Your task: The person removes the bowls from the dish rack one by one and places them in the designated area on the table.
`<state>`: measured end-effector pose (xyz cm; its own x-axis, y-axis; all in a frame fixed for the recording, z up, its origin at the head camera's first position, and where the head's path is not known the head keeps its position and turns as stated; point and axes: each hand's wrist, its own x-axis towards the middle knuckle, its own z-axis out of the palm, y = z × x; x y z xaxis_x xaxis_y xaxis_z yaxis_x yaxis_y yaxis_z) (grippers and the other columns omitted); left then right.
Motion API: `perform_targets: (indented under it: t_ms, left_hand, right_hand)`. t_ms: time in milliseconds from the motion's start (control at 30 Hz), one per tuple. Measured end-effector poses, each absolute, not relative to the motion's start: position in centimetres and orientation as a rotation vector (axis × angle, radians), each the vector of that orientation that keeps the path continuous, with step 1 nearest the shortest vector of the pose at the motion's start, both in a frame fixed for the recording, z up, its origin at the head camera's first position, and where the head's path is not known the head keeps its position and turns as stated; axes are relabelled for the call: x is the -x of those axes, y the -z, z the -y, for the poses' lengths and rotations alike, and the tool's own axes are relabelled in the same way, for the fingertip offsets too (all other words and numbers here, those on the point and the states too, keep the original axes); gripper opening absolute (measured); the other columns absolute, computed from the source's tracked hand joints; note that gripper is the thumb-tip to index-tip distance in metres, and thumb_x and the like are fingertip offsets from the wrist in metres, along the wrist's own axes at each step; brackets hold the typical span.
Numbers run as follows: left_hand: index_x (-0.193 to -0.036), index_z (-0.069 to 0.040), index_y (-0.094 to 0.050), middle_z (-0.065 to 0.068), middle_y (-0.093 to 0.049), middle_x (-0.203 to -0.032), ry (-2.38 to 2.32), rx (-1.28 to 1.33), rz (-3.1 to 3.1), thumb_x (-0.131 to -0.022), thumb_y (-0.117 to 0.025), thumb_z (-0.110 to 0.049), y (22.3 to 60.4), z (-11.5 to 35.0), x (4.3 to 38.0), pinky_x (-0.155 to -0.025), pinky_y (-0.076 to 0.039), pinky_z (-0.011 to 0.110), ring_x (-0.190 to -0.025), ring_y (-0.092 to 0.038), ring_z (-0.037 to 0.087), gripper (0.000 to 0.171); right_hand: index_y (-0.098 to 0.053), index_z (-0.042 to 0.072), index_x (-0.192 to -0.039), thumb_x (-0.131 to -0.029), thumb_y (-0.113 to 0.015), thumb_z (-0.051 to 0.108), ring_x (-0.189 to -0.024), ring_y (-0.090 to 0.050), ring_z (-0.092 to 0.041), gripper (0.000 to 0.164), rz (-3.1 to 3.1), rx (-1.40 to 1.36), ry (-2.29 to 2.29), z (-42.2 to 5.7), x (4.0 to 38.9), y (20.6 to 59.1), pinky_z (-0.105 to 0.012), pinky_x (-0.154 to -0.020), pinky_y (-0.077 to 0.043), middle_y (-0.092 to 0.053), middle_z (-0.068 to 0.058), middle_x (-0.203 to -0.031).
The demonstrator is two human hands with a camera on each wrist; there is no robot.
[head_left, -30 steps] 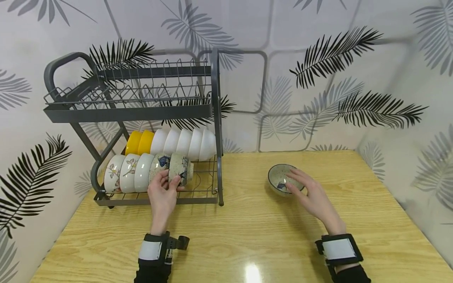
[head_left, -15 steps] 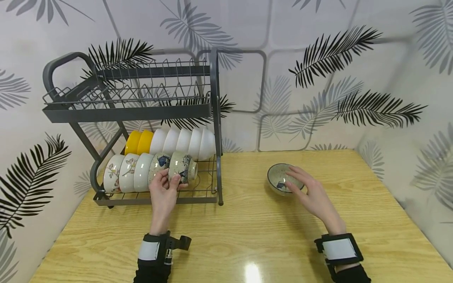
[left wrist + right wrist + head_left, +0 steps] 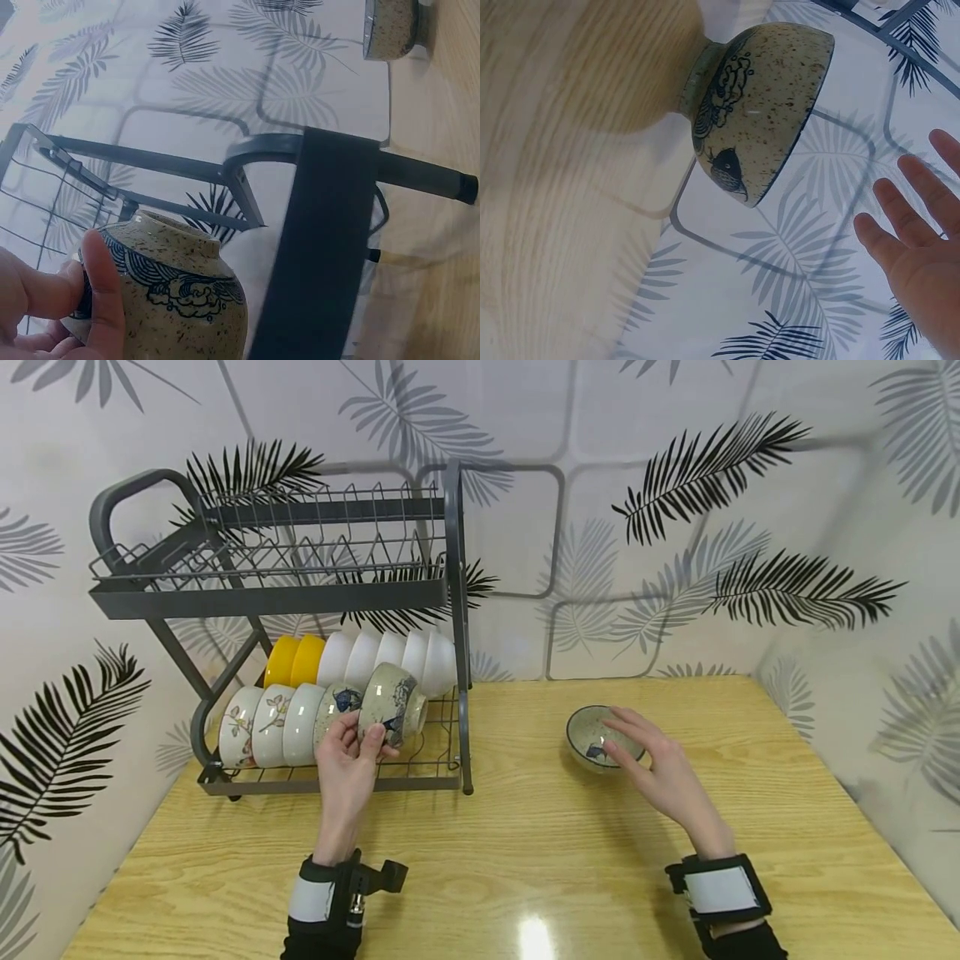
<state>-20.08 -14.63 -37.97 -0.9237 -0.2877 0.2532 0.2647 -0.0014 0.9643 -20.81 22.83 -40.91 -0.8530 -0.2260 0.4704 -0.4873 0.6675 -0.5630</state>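
Observation:
My left hand (image 3: 347, 768) grips a speckled beige bowl (image 3: 390, 703) with blue drawings, thumb on the near side. That bowl stands tilted on its side at the right end of the front row in the lower rack, its foot turned right and upward. Blue waves and clouds on its wall show in the left wrist view. Beside it sits a similar speckled bowl (image 3: 335, 714). A matching bowl (image 3: 592, 737) stands upright on the table at the right. Over its right side is my right hand (image 3: 667, 772), fingers extended; the right wrist view shows a gap between them.
The grey two-tier dish rack (image 3: 270, 602) stands at the left. White floral bowls (image 3: 240, 727) fill the rest of its front row; yellow bowls (image 3: 283, 662) and several white bowls (image 3: 363, 660) sit behind. A patterned wall (image 3: 675, 552) closes off the table's back.
The bowl in my left hand has tipped further and risen slightly, its foot swinging right and away from the neighbouring bowl. My right hand and the bowl under it have hardly moved.

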Motion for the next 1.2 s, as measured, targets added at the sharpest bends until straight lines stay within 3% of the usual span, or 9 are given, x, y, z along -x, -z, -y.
perform_targets:
  t_ms: [300, 433, 467, 567, 700, 800, 900, 1067, 1200]
  left_hand:
    - [-0.122, 0.012, -0.052, -0.003, -0.061, -0.094, 1.856, 0.16, 1.93, -0.098, -0.059, 0.001, 37.1, 13.9, 19.2, -0.076, -0.056, 0.014, -0.068, -0.063, 0.003, 0.028]
    - [-0.12, 0.015, -0.053, 0.009, -0.061, -0.097, 1.781, 0.268, 1.933, -0.096, -0.06, 0.004, 36.8, 13.6, 18.9, -0.079, -0.056, 0.013, -0.07, -0.064, 0.001, 0.027]
    - [-0.119, 0.015, -0.053, 0.01, -0.061, -0.098, 1.765, 0.296, 1.931, -0.095, -0.06, 0.005, 36.8, 13.5, 18.8, -0.078, -0.056, 0.013, -0.07, -0.064, 0.001, 0.026]
    - [-0.115, 0.016, -0.054, 0.008, -0.059, -0.1, 1.733, 0.375, 1.918, -0.094, -0.061, 0.009, 36.7, 13.2, 18.6, -0.075, -0.057, 0.015, -0.072, -0.063, 0.003, 0.023]
    - [-0.112, 0.017, -0.053, 0.005, -0.058, -0.099, 1.679, 0.487, 1.911, -0.093, -0.06, 0.013, 36.6, 12.9, 18.3, -0.07, -0.059, 0.02, -0.073, -0.062, 0.006, 0.021]
    - [-0.109, 0.017, -0.054, 0.017, -0.06, -0.095, 1.589, 0.582, 1.912, -0.091, -0.06, 0.015, 36.5, 12.6, 18.0, -0.07, -0.06, 0.02, -0.074, -0.062, 0.003, 0.019]
    - [-0.106, 0.015, -0.056, 0.023, -0.062, -0.093, 1.478, 0.661, 1.915, -0.089, -0.063, 0.016, 36.4, 12.4, 17.9, -0.07, -0.059, 0.017, -0.075, -0.062, 0.001, 0.019]
    - [-0.105, 0.01, -0.059, 0.021, -0.066, -0.088, 1.306, 0.796, 1.915, -0.084, -0.065, 0.02, 36.3, 12.0, 17.7, -0.07, -0.058, 0.015, -0.069, -0.066, 0.019, 0.024]
    - [-0.106, 0.007, -0.061, 0.016, -0.066, -0.087, 1.162, 0.896, 1.928, -0.081, -0.068, 0.021, 36.0, 11.7, 17.5, -0.068, -0.057, 0.016, -0.068, -0.066, 0.021, 0.029]
  right_hand:
    - [-0.062, 0.0, -0.133, -0.099, -0.063, 0.01, -0.138, -0.045, -0.05, 0.036, 2.443, -0.618, -1.038, -22.5, 20.2, 40.0, -0.069, -0.108, -0.038, -0.051, -0.026, -0.148]
    - [-0.062, 0.0, -0.134, -0.098, -0.063, 0.009, -0.138, -0.045, -0.049, 0.036, 2.419, -0.62, -1.054, -22.2, 19.8, 39.3, -0.068, -0.109, -0.038, -0.051, -0.024, -0.149]
    - [-0.062, 0.001, -0.134, -0.098, -0.063, 0.009, -0.139, -0.046, -0.048, 0.036, 2.414, -0.619, -1.055, -22.1, 19.7, 39.1, -0.064, -0.111, -0.038, -0.052, -0.023, -0.149]
    - [-0.063, 0.001, -0.134, -0.097, -0.064, 0.007, -0.14, -0.046, -0.045, 0.037, 2.391, -0.62, -1.059, -21.9, 19.3, 38.6, -0.039, -0.121, -0.037, -0.052, -0.021, -0.15]
    - [-0.063, 0.003, -0.134, -0.096, -0.065, 0.004, -0.139, -0.048, -0.043, 0.038, 2.357, -0.635, -1.066, -21.5, 18.7, 37.8, -0.008, -0.114, -0.026, -0.053, -0.018, -0.15]
    - [-0.063, 0.004, -0.135, -0.095, -0.065, 0.002, -0.138, -0.048, -0.041, 0.04, 2.33, -0.647, -1.079, -21.2, 18.3, 37.4, -0.006, -0.113, -0.026, -0.054, -0.017, -0.15]
    - [-0.063, 0.003, -0.134, -0.093, -0.066, -0.001, -0.14, -0.049, -0.031, 0.041, 2.293, -0.664, -1.09, -21.0, 18.0, 37.0, -0.006, -0.114, -0.027, -0.055, -0.017, -0.149]
    - [-0.063, 0.003, -0.134, -0.09, -0.068, -0.005, -0.141, -0.047, -0.009, 0.045, 2.215, -0.729, -1.094, -20.6, 17.7, 36.6, -0.009, -0.116, -0.031, -0.057, -0.018, -0.146]
    - [-0.064, 0.003, -0.134, -0.087, -0.07, -0.007, -0.14, -0.049, -0.006, 0.048, 2.16, -0.799, -1.085, -20.2, 17.5, 36.3, -0.013, -0.116, -0.034, -0.059, -0.02, -0.143]
